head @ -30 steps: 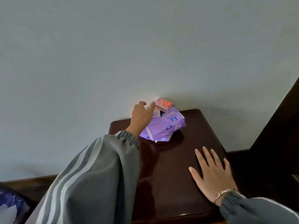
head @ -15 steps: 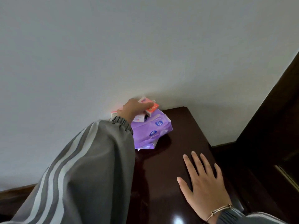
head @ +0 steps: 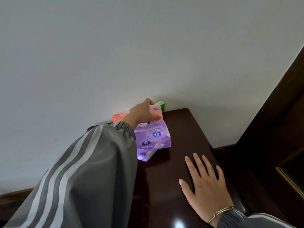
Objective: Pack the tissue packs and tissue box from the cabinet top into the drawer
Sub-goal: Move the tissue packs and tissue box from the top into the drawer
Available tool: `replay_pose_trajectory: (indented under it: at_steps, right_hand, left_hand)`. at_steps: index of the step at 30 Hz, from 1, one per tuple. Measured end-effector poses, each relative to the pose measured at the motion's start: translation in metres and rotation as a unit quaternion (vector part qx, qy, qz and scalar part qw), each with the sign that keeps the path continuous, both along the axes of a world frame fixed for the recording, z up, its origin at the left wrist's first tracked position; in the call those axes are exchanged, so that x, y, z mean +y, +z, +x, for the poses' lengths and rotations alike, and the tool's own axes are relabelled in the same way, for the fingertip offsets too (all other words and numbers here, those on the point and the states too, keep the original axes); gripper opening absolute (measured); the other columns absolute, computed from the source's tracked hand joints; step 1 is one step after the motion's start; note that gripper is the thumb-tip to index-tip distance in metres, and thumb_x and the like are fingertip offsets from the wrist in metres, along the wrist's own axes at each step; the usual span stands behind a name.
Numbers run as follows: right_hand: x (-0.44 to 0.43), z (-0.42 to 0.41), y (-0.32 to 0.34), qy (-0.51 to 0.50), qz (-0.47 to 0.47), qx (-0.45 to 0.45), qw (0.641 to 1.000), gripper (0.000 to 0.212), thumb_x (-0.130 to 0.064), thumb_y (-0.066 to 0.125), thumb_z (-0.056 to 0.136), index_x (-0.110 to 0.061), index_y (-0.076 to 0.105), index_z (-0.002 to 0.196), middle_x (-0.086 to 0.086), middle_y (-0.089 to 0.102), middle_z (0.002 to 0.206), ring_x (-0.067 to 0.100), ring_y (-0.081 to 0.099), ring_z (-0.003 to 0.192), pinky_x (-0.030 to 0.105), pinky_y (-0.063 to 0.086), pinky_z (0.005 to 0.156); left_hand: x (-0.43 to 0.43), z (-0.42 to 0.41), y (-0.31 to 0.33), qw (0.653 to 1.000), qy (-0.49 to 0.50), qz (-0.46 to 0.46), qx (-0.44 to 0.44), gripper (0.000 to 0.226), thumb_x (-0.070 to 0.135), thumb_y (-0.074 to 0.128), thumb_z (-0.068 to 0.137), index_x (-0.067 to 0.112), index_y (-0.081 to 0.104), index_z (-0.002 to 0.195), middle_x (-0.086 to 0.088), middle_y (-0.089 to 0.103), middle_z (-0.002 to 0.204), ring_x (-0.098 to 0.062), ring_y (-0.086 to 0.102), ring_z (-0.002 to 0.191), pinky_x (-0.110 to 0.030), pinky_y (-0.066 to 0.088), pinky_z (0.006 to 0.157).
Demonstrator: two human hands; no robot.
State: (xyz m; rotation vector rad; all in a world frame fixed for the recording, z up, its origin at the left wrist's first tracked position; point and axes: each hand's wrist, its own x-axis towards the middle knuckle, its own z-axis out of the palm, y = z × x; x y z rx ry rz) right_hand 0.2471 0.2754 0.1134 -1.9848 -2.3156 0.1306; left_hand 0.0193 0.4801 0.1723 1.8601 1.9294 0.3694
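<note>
The left hand (head: pixel 141 112) curls its fingers round a pink-and-white plastic tissue pack (head: pixel 156 109); a green pack (head: pixel 160 105) sits just beyond the fingertips, with soft purple packs (head: pixel 153 139) beneath them. The right hand (head: pixel 204 183) lies flat, fingers spread, on the glossy dark cabinet top (head: pixel 189 132).

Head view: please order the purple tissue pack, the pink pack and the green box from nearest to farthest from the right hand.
1. The purple tissue pack, lying on the cabinet top, ahead and left of the right hand.
2. The pink pack, behind the purple one, gripped by the left hand.
3. The green box, partly hidden behind the pink pack, at the very back.
</note>
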Motion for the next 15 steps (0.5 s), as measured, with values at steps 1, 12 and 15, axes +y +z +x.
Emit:
replay_pose_trajectory:
  at_steps: [1, 12, 15]
  right_hand:
    - [0.0, 0.0, -0.001, 0.0, 0.003, -0.001, 1.0, 0.068, -0.058, 0.035, 0.076, -0.023, 0.057, 0.13, 0.005, 0.057, 0.135, 0.026, 0.054, 0.124, 0.053, 0.044, 0.094]
    - [0.003, 0.002, -0.007, 0.004, 0.03, -0.008, 1.0, 0.068, -0.059, 0.036, 0.075, -0.024, 0.057, 0.13, 0.003, 0.057, 0.134, 0.025, 0.055, 0.123, 0.052, 0.046, 0.093]
    - [0.004, 0.002, -0.009, 0.003, 0.042, -0.009, 0.999, 0.068, -0.059, 0.037, 0.075, -0.025, 0.057, 0.129, 0.003, 0.057, 0.134, 0.024, 0.055, 0.123, 0.052, 0.046, 0.094]
  left_hand:
    - [-0.001, 0.001, -0.002, 1.0, -0.001, 0.018, 0.011, 0.054, 0.047, 0.073, 0.071, 0.026, 0.045, 0.113, 0.004, 0.07, 0.089, -0.014, 0.065, 0.07, -0.037, 0.051, 0.081]
    - [-0.011, 0.002, -0.019, 0.971, 0.035, 0.236, 0.024, 0.054, 0.052, 0.067, 0.075, 0.023, 0.053, 0.118, 0.0, 0.068, 0.096, -0.021, 0.064, 0.082, -0.028, 0.042, 0.066]
    - [-0.012, 0.003, -0.021, 0.957, 0.057, 0.283, -0.01, 0.053, 0.053, 0.066, 0.075, 0.024, 0.054, 0.118, 0.002, 0.068, 0.098, -0.02, 0.063, 0.084, -0.026, 0.038, 0.066]
